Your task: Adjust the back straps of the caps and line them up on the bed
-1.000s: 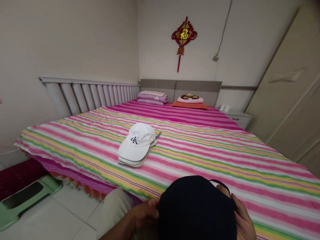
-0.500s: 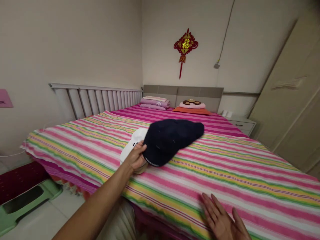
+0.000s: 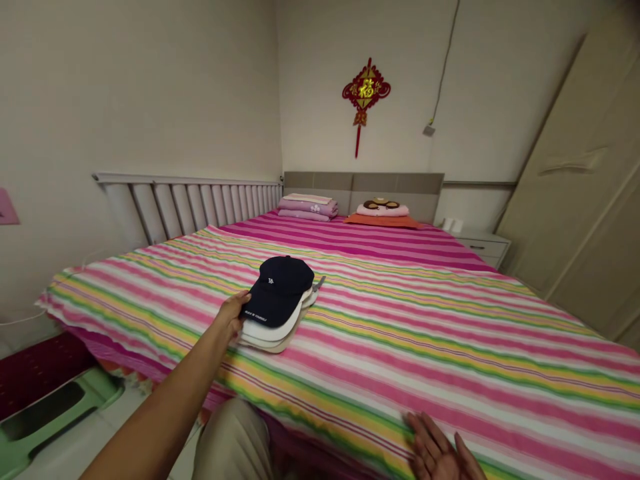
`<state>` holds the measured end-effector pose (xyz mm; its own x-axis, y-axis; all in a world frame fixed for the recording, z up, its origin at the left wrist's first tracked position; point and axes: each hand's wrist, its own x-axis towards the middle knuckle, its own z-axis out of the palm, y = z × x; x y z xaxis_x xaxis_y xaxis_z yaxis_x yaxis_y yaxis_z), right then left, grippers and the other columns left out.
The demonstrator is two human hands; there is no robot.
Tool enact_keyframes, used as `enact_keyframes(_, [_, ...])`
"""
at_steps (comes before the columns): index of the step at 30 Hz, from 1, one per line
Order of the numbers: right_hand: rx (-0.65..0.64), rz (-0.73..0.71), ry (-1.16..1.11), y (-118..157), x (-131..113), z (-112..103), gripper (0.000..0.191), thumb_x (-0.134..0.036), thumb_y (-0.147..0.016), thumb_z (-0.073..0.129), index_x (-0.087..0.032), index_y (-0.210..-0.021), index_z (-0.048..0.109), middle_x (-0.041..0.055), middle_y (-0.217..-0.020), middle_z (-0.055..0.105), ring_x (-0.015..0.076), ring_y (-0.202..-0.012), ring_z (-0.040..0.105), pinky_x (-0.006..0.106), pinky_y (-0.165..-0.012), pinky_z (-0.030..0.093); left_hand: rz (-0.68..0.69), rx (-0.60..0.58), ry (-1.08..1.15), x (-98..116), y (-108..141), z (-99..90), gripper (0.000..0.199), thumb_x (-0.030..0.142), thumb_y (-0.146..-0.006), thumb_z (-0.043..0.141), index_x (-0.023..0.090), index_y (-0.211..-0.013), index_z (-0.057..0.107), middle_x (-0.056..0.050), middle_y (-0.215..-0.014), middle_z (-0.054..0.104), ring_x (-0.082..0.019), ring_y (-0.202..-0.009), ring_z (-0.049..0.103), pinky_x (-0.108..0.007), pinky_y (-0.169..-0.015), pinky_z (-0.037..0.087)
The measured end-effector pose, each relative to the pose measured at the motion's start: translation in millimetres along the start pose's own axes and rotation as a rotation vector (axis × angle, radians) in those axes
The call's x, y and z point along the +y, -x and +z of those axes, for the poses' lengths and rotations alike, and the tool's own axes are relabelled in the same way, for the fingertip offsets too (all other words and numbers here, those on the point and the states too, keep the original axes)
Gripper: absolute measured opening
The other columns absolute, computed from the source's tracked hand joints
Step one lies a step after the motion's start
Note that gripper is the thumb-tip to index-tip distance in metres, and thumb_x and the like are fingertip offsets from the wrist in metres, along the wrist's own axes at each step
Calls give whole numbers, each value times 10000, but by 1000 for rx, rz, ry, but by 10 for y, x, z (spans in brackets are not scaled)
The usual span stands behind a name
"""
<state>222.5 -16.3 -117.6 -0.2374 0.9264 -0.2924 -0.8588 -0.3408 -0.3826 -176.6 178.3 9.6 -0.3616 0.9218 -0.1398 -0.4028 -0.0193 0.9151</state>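
Observation:
A navy cap point(image 3: 283, 287) with small white marks lies on top of a stack of lighter caps on the striped bed sheet point(image 3: 380, 360). Beneath it show the brims of white caps point(image 3: 277, 331) and a beige one at the bottom. My left hand point(image 3: 234, 317) is closed on the left edge of the navy cap's brim; its lower fingers are hidden beside the stack. A strap end sticks out behind the caps. My right hand point(image 3: 437, 450), fingers spread and holding nothing, is over the bed's near edge at the bottom right, slightly blurred.
Folded purple bedding point(image 3: 307, 208) and an orange pillow point(image 3: 383, 221) with a pink item lie near the headboard point(image 3: 395, 190). A radiator point(image 3: 195, 203) runs along the left wall. A green stool point(image 3: 60, 417) stands at lower left, a nightstand point(image 3: 483, 247) at right.
My left hand has brought the navy cap left and down onto the white cap, its brim now facing me. My right hand has shifted slightly lower and stays open.

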Motion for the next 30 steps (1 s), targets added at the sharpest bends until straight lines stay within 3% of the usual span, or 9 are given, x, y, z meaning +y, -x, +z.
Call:
enact_keyframes(5, [12, -57, 52, 36, 24, 57, 353, -437, -614, 694, -268, -924, 677, 28, -1029, 677, 180, -790, 639, 307, -711, 509, 128, 27, -342, 93, -20, -84, 255, 104, -614, 565, 75, -864, 604, -99, -761, 658, -215, -722, 614, -357, -683, 483])
enact_keyframes(8, [20, -69, 75, 44, 37, 72, 343, -442, -627, 682, -268, -923, 677, 33, -1039, 673, 189, -801, 636, 319, -714, 507, 283, 86, -530, 89, 62, -53, 393, 223, -592, 631, 77, -956, 600, -182, -1070, 591, -327, -1083, 477, -447, -897, 370])
enact_keyframes(11, [30, -77, 70, 41, 52, 84, 343, -437, -627, 684, -264, -923, 676, 32, -1042, 671, 192, -808, 632, 324, -719, 501, 556, 29, -808, -63, 258, 75, 629, 331, -554, 680, 124, -1131, 537, -160, -1339, 382, -311, -1278, 226, -423, -1041, 167])
enact_keyframes(13, [38, -87, 61, 47, 64, 103, 341, -424, -636, 682, -259, -934, 670, 36, -1050, 667, 190, -802, 630, 329, -725, 495, 830, -46, -1217, -235, 397, 162, 740, 391, -595, 646, 125, -1251, 429, -176, -1392, 286, -324, -1298, 164, -480, -1040, 98])
enact_keyframes(15, [48, -98, 59, 60, 74, 131, 343, -416, -640, 682, -248, -939, 667, 43, -1050, 666, 189, -798, 629, 332, -723, 490, 977, -82, -1553, -412, 495, 209, 820, 418, -608, 627, 107, -1310, 340, -210, -1407, 226, -360, -1293, 152, -551, -1006, 90])
enact_keyframes(18, [57, -113, 66, 84, 80, 170, 345, -411, -644, 683, -236, -941, 661, 44, -1046, 666, 178, -800, 625, 320, -719, 481, 1007, -52, -1766, -587, 539, 200, 867, 398, -614, 619, 104, -1345, 258, -228, -1419, 166, -379, -1285, 157, -581, -970, 130])
enact_keyframes(24, [120, -165, 128, 106, 107, 226, 346, -388, -616, 712, -217, -913, 661, 51, -1026, 670, 175, -793, 624, 315, -713, 471, 1021, 5, -1845, -635, 529, 161, 894, 388, -609, 614, 105, -1358, 215, -229, -1428, 123, -379, -1286, 138, -580, -957, 153])
enact_keyframes(30, [222, -261, 448, 59, 391, 333, 231, -355, -629, 713, -150, -711, 646, 18, -638, 664, 96, -514, 558, 192, -476, 395, 998, 40, -1848, -649, 546, 187, 848, 353, -635, 575, 104, -1360, 209, -221, -1431, 114, -383, -1281, 149, -573, -948, 186])
